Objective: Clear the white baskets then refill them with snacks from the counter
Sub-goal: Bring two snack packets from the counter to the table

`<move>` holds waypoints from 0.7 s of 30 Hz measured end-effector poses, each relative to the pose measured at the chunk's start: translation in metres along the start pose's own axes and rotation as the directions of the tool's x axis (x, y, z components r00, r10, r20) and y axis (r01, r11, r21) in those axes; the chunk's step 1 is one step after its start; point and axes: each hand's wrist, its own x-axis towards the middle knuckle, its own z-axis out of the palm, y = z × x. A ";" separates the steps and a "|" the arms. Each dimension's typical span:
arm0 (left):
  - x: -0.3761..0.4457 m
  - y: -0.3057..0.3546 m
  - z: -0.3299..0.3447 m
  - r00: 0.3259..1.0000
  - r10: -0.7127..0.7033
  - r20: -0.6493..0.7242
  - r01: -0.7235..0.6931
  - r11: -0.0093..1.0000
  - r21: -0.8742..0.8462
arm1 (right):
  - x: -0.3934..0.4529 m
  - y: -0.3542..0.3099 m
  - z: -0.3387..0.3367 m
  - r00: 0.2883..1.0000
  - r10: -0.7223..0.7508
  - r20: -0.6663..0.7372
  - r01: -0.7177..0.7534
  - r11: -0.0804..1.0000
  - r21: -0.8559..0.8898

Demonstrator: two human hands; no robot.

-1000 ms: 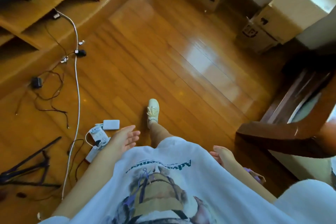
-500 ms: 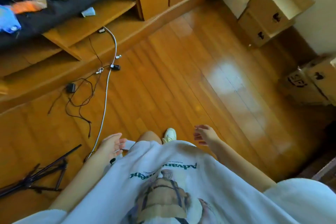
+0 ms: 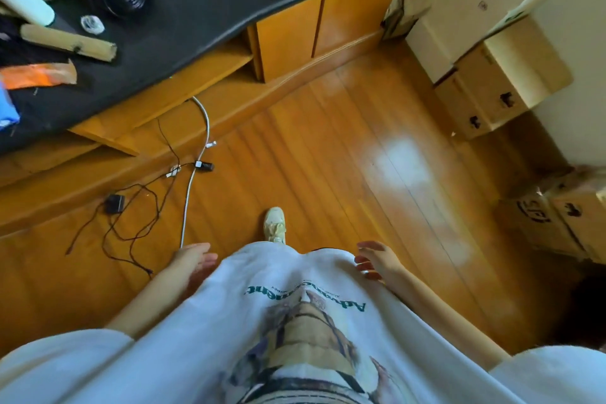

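Both hands hang loose and hold nothing: left hand (image 3: 193,261) at seven o'clock, right hand (image 3: 375,259) at five, fingers relaxed beside the white shirt (image 3: 278,321). The black counter (image 3: 210,0) lies at eleven o'clock, an orange snack packet (image 3: 36,75) on it; no white baskets in sight

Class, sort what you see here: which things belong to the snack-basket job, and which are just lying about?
Belongs to the job:
black counter
orange packet
left hand, empty
right hand, empty
No white basket is in view.

Just lying about:
cables
cardboard boxes
cardboard tube
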 end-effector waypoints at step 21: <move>0.030 0.310 0.203 0.987 0.076 0.138 -0.103 0.975 0.196 | 0.131 -0.225 -0.157 0.972 0.191 -0.134 -0.118 0.899 0.422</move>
